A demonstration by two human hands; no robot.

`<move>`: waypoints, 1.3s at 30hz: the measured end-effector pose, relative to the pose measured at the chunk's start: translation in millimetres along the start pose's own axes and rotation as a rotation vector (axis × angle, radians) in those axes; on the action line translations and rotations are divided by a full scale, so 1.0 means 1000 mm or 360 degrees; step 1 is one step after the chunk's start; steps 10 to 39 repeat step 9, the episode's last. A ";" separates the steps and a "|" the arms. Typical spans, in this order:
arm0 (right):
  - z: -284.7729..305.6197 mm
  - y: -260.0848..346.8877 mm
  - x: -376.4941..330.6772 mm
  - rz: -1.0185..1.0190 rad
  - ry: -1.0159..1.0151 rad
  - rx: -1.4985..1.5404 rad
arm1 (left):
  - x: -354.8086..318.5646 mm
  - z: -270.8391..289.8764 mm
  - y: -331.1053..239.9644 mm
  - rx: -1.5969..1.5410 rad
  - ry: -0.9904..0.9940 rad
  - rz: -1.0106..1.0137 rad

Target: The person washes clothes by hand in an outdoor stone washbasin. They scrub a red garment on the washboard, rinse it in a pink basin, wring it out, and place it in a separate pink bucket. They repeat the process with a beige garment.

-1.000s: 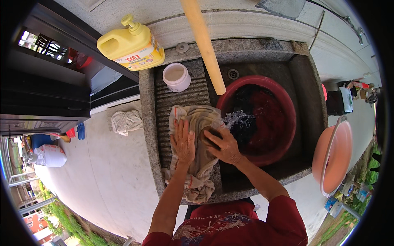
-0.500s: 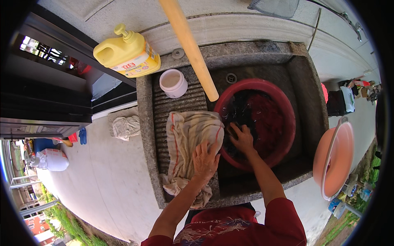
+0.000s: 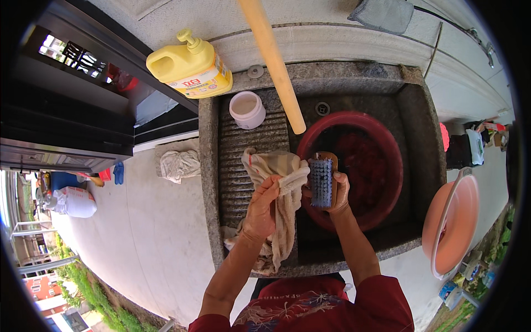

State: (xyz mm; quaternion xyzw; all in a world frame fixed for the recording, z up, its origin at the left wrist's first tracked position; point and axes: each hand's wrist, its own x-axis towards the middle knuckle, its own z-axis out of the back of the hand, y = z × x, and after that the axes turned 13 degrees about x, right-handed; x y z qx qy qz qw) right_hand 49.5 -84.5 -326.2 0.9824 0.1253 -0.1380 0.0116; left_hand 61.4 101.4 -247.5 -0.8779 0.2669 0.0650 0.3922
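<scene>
A wet beige towel (image 3: 285, 216) with a red stripe is bunched over the ribbed washboard (image 3: 235, 180) of a stone sink. My left hand (image 3: 263, 207) pinches the towel's upper part and lifts it off the ribs; its lower end still rests near the sink's front edge. My right hand (image 3: 338, 193) grips a scrub brush (image 3: 322, 181) with a wooden back and blue bristles, the bristles turned up and toward the towel. Below the brush stands a red basin (image 3: 394, 149) with dark water and dark red cloth in it.
A white tub (image 3: 247, 110) stands on the washboard's far end, a yellow pump jug (image 3: 191, 66) on the far left rim. A wooden pole (image 3: 274, 66) slants over the sink. A pink basin (image 3: 456, 221) is at the right, a crumpled cloth (image 3: 180, 165) on the left floor.
My right hand has come up out of the basin with the brush and turned its bristles upward. My left hand has gone from lying flat on the towel to gripping and raising it.
</scene>
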 end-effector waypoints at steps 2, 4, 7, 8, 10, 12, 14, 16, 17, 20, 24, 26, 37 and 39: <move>-0.021 -0.003 0.010 -0.0006 0.0266 0.0005 | -0.009 0.006 -0.025 -0.0128 -0.0114 -0.0277; -0.037 0.001 0.021 0.0041 0.0362 -0.0249 | -0.011 0.037 -0.039 -0.0316 -0.0321 -0.0261; 0.008 0.018 0.042 0.0372 -0.0122 -0.0826 | -0.006 0.126 -0.017 0.0523 -0.0785 -0.0278; 0.015 0.019 0.043 0.0440 -0.0393 -0.1077 | -0.012 0.135 -0.005 0.0968 -0.1030 -0.0219; 0.039 0.021 0.045 0.0521 -0.0506 -0.1386 | -0.021 0.135 0.014 0.1412 -0.1263 -0.0140; 0.039 0.021 0.045 0.0521 -0.0506 -0.1386 | -0.021 0.135 0.014 0.1412 -0.1263 -0.0140; 0.039 0.021 0.045 0.0521 -0.0506 -0.1386 | -0.021 0.135 0.014 0.1412 -0.1263 -0.0140; 0.039 0.021 0.045 0.0521 -0.0506 -0.1386 | -0.021 0.135 0.014 0.1412 -0.1263 -0.0140; 0.039 0.021 0.045 0.0521 -0.0506 -0.1386 | -0.021 0.135 0.014 0.1412 -0.1263 -0.0140; 0.039 0.021 0.045 0.0521 -0.0506 -0.1386 | -0.021 0.135 0.014 0.1412 -0.1263 -0.0140; 0.039 0.021 0.045 0.0521 -0.0506 -0.1386 | -0.021 0.135 0.014 0.1412 -0.1263 -0.0140; 0.039 0.021 0.045 0.0521 -0.0506 -0.1386 | -0.021 0.135 0.014 0.1412 -0.1263 -0.0140; 0.039 0.021 0.045 0.0521 -0.0506 -0.1386 | -0.021 0.135 0.014 0.1412 -0.1263 -0.0140; 0.039 0.021 0.045 0.0521 -0.0506 -0.1386 | -0.021 0.135 0.014 0.1412 -0.1263 -0.0140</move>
